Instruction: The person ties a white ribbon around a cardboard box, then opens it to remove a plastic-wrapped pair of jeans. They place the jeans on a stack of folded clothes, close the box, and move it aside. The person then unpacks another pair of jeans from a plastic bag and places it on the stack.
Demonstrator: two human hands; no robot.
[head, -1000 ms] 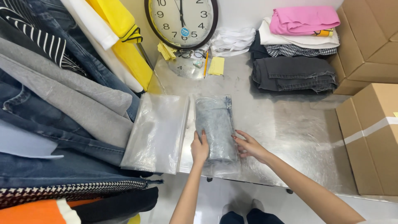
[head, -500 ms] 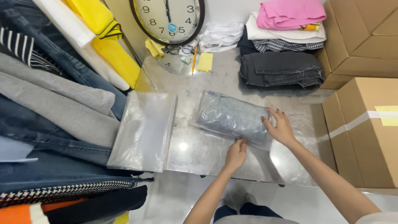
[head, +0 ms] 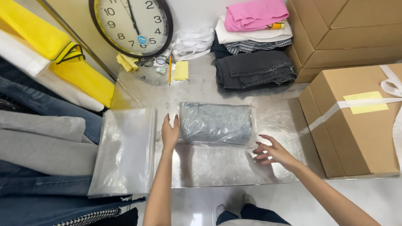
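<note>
L hand (head: 169, 133) flat vs bagged jeans (head: 215, 123); R hand (head: 272, 152) open, prob. on bag's clear flap.

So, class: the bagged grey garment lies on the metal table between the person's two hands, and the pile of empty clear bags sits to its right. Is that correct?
Not quite. The head view shows the pile of empty clear bags to the left of the bagged grey garment, not the right. The rest holds: it lies on the metal table between the left hand and right hand.
</note>
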